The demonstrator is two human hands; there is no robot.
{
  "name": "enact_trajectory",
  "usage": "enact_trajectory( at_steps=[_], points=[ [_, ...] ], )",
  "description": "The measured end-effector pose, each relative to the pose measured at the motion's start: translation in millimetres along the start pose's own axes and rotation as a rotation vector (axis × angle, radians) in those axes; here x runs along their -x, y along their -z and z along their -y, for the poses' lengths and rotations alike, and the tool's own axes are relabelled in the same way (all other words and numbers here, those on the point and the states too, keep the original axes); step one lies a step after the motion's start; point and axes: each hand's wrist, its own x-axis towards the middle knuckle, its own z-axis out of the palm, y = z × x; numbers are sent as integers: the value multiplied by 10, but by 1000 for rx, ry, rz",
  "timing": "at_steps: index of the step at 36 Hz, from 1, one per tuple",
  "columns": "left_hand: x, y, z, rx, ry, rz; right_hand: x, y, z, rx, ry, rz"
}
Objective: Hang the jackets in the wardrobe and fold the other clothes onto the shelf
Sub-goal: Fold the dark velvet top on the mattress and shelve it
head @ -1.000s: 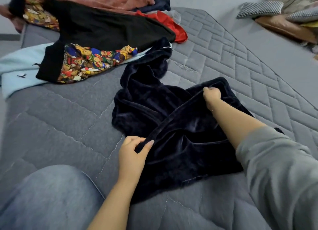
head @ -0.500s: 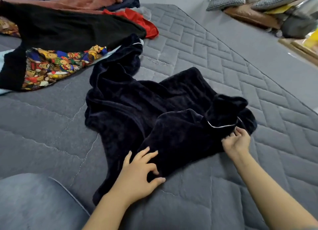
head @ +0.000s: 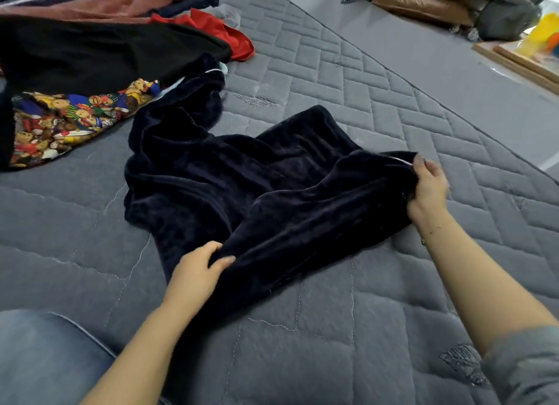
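Hands (head: pixel 198 268) (head: pixel 428 186) gripping dark velvet garment (head: pixel 272 192)

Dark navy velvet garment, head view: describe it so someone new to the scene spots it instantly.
On the grey quilted mattress, look to the middle, nearer than the heap of clothes at the far left. The dark navy velvet garment lies spread there alone, gripped by both hands, left hand and right hand. Unlike the teddy-bear print and red pieces, it is plain, plush and shiny.
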Motion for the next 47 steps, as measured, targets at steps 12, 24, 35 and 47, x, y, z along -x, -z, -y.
enact_trajectory(
  at_steps=[12, 24, 35, 47],
  points=[
    [-177, 184, 65, -162, 7, 165, 65, 455, -558, -5, -272, -72],
    [0, 190, 85, -87, -33, 251, -146, 449, -463, 42, -248, -40],
    [155, -332, -156, -765, -496, 211, -60, 558, -485, -104, -550, 49],
    [74, -300, -169, -659, -459, 339, -286, 701, -466, 138, -46, -50]
  ],
)
